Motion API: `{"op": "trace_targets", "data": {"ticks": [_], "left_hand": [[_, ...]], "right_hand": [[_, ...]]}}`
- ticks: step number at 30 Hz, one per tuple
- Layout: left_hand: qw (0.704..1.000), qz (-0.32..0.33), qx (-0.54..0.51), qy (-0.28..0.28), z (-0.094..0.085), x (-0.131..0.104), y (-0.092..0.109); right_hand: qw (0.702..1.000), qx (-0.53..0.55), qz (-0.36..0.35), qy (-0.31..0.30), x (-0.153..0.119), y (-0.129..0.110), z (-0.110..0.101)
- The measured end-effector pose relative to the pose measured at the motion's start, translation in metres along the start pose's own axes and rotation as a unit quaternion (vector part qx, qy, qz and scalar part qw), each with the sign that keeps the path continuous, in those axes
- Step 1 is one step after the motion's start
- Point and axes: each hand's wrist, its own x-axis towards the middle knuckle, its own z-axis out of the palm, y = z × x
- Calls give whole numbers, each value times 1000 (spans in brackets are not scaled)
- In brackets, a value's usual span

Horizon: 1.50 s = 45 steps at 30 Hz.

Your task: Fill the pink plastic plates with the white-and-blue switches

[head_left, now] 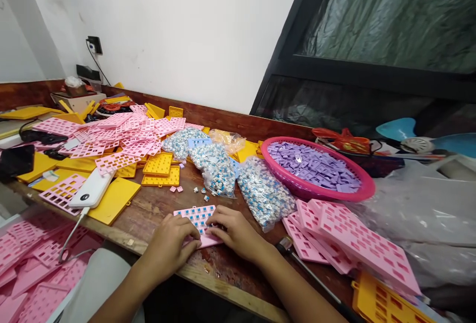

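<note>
A pink keyboard plate (207,240) with rows of small blue key switches (200,218) lies on the table in front of me. My left hand (169,243) is closed on its left side, fingers curled over the plate and thumb by the near edge. Across from it, my right hand (240,234) grips the right side, its bent fingertips among the switches and its thumb low on the plate. The fingers hide part of both sides. A few loose switches (206,197) and small pink keycaps (180,189) lie just beyond the plate.
Clear bags of switches (266,191) lie behind my hands. A pink basket (366,187) of purple keycaps stands right, near stacked pink plates (368,239) and a metal-shafted tool (316,273). Left are piled pink plates (126,130), yellow panels (115,201) and a cabled white power bank (92,187).
</note>
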Motion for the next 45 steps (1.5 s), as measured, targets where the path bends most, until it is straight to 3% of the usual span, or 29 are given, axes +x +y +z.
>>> {"op": "trace_targets", "data": {"ticks": [8, 14, 22, 29, 33, 36, 41, 45], "left_hand": [[998, 6, 63, 14, 13, -1, 3], [1000, -4, 8, 24, 15, 1, -2], [998, -11, 48, 38, 18, 0, 3], [973, 70, 217, 47, 21, -7, 11], [931, 132, 340, -2, 30, -9, 19], [921, 136, 363, -31, 32, -9, 25], [960, 100, 258, -39, 5, 0, 24], [978, 67, 196, -12, -27, 40, 6]], "right_hand": [[995, -98, 17, 18, -1, 3, 10], [996, -89, 5, 8, -1, 1, 17], [999, -17, 16, -39, -3, 3, -3], [999, -41, 16, -29, -1, 0, -2], [998, -59, 1, -25, -1, 0, 2], [999, -52, 6, -8, -1, 3, 4], [999, -34, 8, -11, 3, 7, 3], [1000, -10, 18, -8, 3, 7, 1]]}}
